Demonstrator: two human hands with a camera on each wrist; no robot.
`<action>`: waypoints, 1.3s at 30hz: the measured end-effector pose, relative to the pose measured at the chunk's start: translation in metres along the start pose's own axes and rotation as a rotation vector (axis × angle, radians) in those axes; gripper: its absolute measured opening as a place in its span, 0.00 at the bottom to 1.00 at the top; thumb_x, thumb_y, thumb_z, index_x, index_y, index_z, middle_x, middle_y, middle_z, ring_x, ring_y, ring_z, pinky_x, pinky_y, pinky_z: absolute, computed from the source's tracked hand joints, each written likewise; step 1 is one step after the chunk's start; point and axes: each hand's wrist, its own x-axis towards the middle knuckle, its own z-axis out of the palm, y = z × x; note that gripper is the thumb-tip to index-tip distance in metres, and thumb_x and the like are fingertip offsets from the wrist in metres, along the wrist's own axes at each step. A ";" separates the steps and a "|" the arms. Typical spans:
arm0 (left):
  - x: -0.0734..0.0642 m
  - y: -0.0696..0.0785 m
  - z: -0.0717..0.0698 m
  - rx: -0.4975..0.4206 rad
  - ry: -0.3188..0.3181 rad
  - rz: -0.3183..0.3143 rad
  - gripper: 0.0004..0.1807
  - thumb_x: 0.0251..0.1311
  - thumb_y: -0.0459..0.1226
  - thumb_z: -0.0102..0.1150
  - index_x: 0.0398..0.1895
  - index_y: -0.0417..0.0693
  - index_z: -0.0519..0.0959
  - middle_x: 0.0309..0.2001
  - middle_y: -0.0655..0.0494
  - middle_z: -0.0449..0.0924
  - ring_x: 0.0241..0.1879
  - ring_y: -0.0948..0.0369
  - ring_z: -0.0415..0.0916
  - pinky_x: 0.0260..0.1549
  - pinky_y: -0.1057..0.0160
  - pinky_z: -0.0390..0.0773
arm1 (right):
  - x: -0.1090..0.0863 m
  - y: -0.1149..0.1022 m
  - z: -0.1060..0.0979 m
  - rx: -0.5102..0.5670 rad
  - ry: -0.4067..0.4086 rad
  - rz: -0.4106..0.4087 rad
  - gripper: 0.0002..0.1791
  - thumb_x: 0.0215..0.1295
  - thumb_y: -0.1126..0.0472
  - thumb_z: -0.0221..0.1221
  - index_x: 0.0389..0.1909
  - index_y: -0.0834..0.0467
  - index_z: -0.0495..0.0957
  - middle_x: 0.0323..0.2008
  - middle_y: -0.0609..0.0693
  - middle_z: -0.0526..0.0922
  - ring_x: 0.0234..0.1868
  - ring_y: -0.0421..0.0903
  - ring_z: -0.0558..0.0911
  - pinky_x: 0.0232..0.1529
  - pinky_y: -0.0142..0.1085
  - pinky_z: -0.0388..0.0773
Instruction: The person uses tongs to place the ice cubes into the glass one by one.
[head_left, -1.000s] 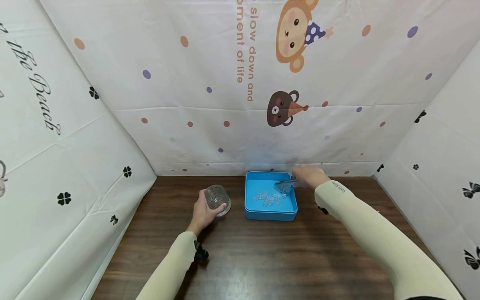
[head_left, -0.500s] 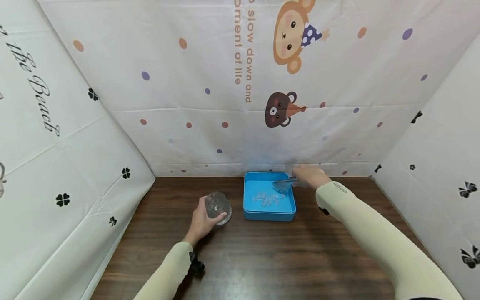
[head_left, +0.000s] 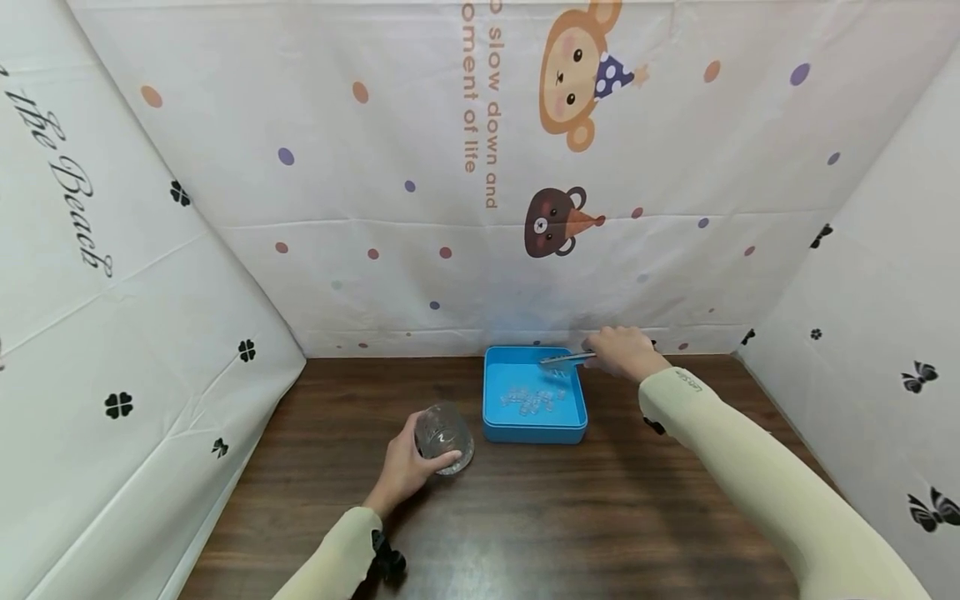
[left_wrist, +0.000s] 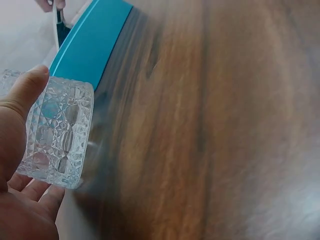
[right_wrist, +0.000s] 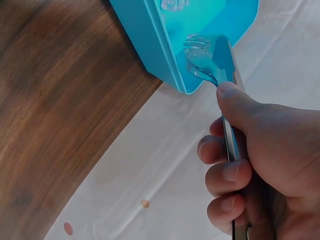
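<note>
My left hand (head_left: 408, 467) grips a clear patterned glass (head_left: 444, 440) around its side, left of and a little nearer than the blue box (head_left: 534, 434). In the left wrist view the glass (left_wrist: 60, 130) is tipped well over, its raised facets facing the camera. My right hand (head_left: 621, 351) holds metal tongs (head_left: 566, 359) by their handle at the box's far right corner. One tong arm ends in fork-like tines (right_wrist: 199, 47), the other shows as a flat strip beside it. Clear ice-like cubes (head_left: 528, 400) lie loose on the box's floor, left of and nearer than the tongs.
The box stands on a dark wood table (head_left: 525, 517), close to the printed white cloth (head_left: 375, 292) behind. More white cloth rises on the left and right sides. Black wrist straps (head_left: 387, 557) sit on the sleeves.
My left hand has drawn the glass nearer to me and slightly right. The tongs have lifted a little and lie flatter over the box's far side. The cubes stay put.
</note>
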 end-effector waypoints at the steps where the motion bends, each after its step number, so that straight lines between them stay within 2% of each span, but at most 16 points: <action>1: -0.001 0.001 0.001 0.002 -0.003 0.002 0.49 0.49 0.53 0.81 0.71 0.48 0.68 0.56 0.47 0.80 0.51 0.52 0.80 0.51 0.45 0.79 | -0.001 0.001 0.000 0.005 0.006 -0.001 0.21 0.71 0.51 0.65 0.60 0.56 0.83 0.46 0.55 0.87 0.39 0.52 0.85 0.34 0.45 0.84; 7: -0.008 0.004 0.005 -0.001 -0.029 0.008 0.50 0.49 0.56 0.80 0.73 0.49 0.67 0.58 0.47 0.80 0.53 0.52 0.80 0.52 0.46 0.79 | -0.006 0.007 0.002 0.030 0.035 -0.002 0.20 0.72 0.52 0.64 0.59 0.56 0.82 0.43 0.54 0.87 0.35 0.50 0.85 0.32 0.46 0.83; 16: -0.013 0.006 0.011 -0.026 -0.081 0.008 0.49 0.47 0.54 0.81 0.72 0.48 0.70 0.57 0.50 0.81 0.56 0.54 0.80 0.53 0.50 0.81 | -0.013 0.014 0.006 0.078 0.085 -0.007 0.18 0.73 0.50 0.63 0.55 0.57 0.83 0.30 0.48 0.83 0.26 0.45 0.78 0.24 0.40 0.77; 21: -0.014 0.010 0.012 -0.075 -0.139 0.029 0.49 0.48 0.51 0.81 0.72 0.47 0.69 0.59 0.51 0.80 0.59 0.54 0.78 0.57 0.52 0.78 | -0.017 0.017 0.007 0.095 0.124 -0.032 0.13 0.72 0.51 0.64 0.47 0.56 0.84 0.25 0.46 0.80 0.24 0.44 0.76 0.26 0.40 0.77; 24: -0.016 0.014 0.014 -0.108 -0.183 0.038 0.49 0.49 0.51 0.81 0.73 0.47 0.68 0.60 0.51 0.80 0.61 0.54 0.78 0.58 0.53 0.76 | -0.021 0.017 0.007 0.106 0.147 -0.054 0.12 0.71 0.52 0.65 0.45 0.56 0.84 0.25 0.45 0.80 0.24 0.44 0.77 0.29 0.42 0.80; 27: -0.018 0.017 0.018 -0.131 -0.215 0.047 0.49 0.49 0.51 0.81 0.73 0.47 0.68 0.60 0.51 0.80 0.61 0.54 0.77 0.59 0.54 0.76 | -0.024 0.017 0.007 0.115 0.165 -0.067 0.13 0.71 0.52 0.65 0.47 0.57 0.84 0.27 0.46 0.82 0.26 0.44 0.79 0.33 0.45 0.82; 39: -0.018 0.026 0.039 -0.165 -0.275 0.109 0.48 0.49 0.48 0.82 0.73 0.47 0.68 0.60 0.51 0.80 0.59 0.54 0.79 0.57 0.56 0.78 | -0.035 0.022 0.007 0.168 0.228 -0.097 0.13 0.72 0.53 0.64 0.49 0.57 0.84 0.28 0.45 0.82 0.28 0.44 0.80 0.37 0.49 0.82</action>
